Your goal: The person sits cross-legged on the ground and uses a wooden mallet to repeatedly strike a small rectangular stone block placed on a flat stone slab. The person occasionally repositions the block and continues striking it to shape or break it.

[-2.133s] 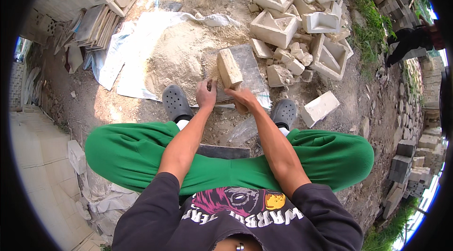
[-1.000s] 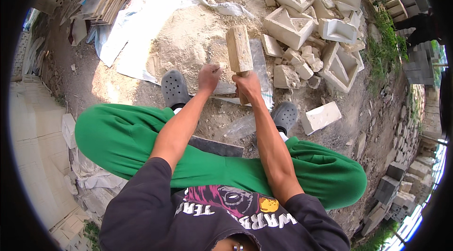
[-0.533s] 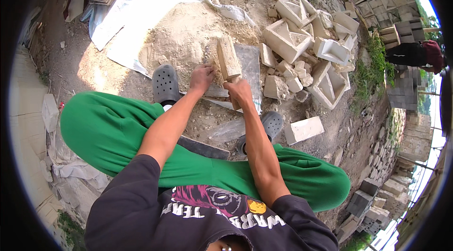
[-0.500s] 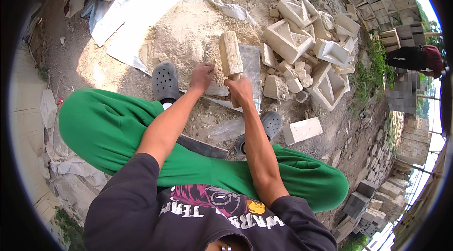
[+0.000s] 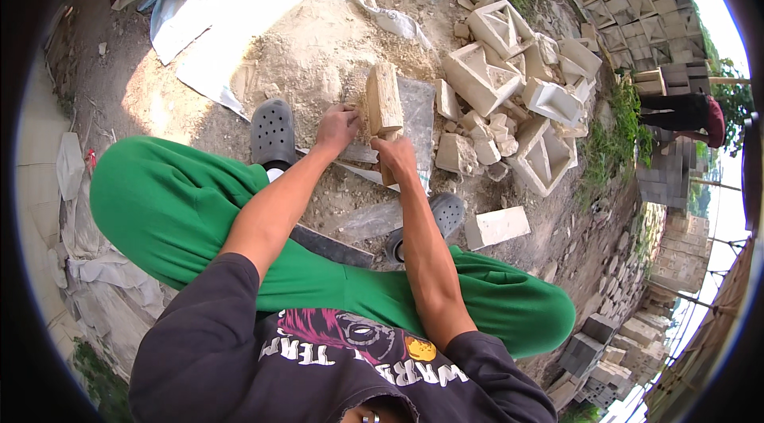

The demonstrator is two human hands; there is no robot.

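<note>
One wooden mallet [image 5: 383,101] fills the head view's middle; the right hand [image 5: 395,156] is wrapped round its handle [image 5: 387,176]; its block-shaped head is over the left part of the dark slab [image 5: 418,109], though whether they touch is hidden; the left hand [image 5: 338,128] is just left of it, fingers curled toward the pale grit [image 5: 298,77], and I cannot tell whether they pinch anything; compared with half a second ago, the mallet head looks lowered and turned, baring more of its left side, which suggests the low part of a tapping stroke; the left hand has stayed close beside it; broken pale blocks [image 5: 481,77] lie to the right.
</note>
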